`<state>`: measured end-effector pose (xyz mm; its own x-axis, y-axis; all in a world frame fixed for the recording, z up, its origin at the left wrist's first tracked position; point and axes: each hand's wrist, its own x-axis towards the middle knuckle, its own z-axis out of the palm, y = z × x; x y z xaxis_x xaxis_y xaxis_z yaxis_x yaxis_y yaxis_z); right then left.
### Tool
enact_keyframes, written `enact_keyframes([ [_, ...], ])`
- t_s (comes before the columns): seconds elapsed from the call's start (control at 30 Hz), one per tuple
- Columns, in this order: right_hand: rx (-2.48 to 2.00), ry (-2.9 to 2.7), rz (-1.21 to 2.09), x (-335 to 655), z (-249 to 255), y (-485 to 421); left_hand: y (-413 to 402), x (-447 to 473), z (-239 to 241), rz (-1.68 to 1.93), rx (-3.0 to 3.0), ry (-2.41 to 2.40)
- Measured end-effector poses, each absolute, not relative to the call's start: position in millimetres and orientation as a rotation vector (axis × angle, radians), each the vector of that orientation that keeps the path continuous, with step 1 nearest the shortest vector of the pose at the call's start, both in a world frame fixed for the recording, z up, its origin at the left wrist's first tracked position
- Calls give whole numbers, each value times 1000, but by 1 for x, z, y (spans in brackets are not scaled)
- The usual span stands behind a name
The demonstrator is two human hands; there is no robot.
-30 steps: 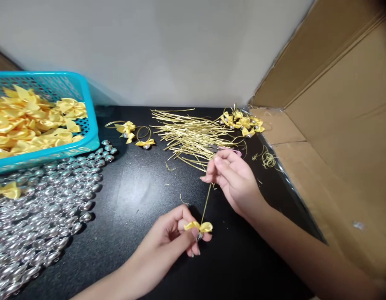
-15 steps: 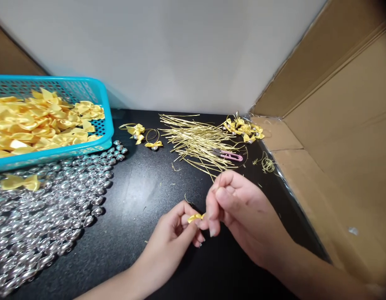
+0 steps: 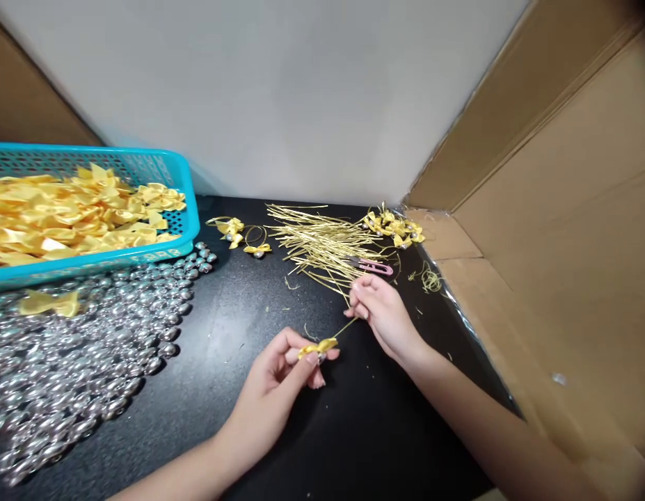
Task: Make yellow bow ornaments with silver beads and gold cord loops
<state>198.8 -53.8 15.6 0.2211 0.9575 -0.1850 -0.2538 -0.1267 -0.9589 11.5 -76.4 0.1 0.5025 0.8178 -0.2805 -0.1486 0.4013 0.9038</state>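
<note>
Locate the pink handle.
In the head view, right of centre, the pink handle lies at the right edge of the gold strips, just beyond the right hand.

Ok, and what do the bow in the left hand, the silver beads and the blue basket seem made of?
Bow: probably satin ribbon, going by its soft sheen and folds.
Silver beads: mirror-like finish with bright highlights; metal or coated plastic, can't tell which.
Blue basket: likely moulded plastic, smooth and slightly glossy, with regular perforations.
</note>
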Motion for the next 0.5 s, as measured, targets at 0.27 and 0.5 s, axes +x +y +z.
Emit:
enact_keyframes([
  [0.27, -1566, -1342, 982, 193, 23, -125, -72, 14, 2, 780, 942, 902],
  [0.5, -1525, -1629, 820, 164, 21, -117, -73, 13, 1, 754, 969, 876],
])
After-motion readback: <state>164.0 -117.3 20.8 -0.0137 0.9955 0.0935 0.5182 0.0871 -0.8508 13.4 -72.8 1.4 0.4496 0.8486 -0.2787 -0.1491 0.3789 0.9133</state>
